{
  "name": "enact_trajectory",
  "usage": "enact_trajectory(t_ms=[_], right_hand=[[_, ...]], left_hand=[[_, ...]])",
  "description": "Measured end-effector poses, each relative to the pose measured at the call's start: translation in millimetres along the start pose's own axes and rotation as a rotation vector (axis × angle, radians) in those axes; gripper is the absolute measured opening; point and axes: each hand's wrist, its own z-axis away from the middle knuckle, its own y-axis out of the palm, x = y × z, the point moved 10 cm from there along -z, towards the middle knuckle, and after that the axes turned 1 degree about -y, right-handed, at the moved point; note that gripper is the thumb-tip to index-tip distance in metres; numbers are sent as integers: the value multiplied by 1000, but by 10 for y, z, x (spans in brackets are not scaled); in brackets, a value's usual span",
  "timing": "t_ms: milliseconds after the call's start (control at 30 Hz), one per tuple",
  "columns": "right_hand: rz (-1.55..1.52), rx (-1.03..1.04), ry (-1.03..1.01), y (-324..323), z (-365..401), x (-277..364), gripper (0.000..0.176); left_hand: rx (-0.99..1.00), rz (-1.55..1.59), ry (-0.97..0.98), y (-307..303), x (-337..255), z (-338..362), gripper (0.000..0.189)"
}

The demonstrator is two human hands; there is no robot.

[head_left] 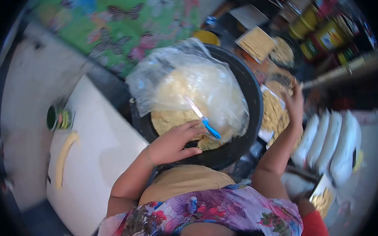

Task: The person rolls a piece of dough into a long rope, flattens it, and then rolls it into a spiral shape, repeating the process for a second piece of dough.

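Note:
A wide black basin [256, 93] in front of me holds a big mass of pale yellow dough [172, 121], largely covered by a clear plastic sheet [221, 86]. On the plastic lies a small knife with a blue handle [212, 129]. My left hand [175, 142] rests over the near side of the dough, fingers stretched out, fingertips right by the knife handle. My right hand [296, 101] reaches past the basin's right side, thumb and fingers apart. It is above a tray of cut dough pieces [274, 115], near a round brownish item [277, 85].
To the left, a white board [96, 135] bears a curved dough strip [66, 160] and a green-lidded jar [60, 117]. Several filled white bags [327, 140] lie at right. Farther back are a packed tray [257, 44], a bowl [283, 52] and yellow containers [328, 36].

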Motion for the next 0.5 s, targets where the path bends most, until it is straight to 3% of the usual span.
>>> enact_trajectory(t_ms=[100,133,200,300,433,500], right_hand=[[-476,292,9,1310,531,904,54],[-334,369,-149,1629,700,1330,54],[-393,480,-356,2159,1206,2218,60],[-291,814,-727,2684,2149,3403,65],[-182,1096,-1081,3303,3240,4115,73],[-85,1074,-1098,3702,3477,4345,80]], left_hand=[[-158,-95,-63,-135,231,308,59],[-238,-158,-104,-196,331,464,59],[-405,-264,-195,-311,620,839,59],[-664,-382,-369,-513,957,1661,60],[-837,-355,-818,-406,1638,3132,67],[-896,-353,-1063,-189,1958,3995,72]])
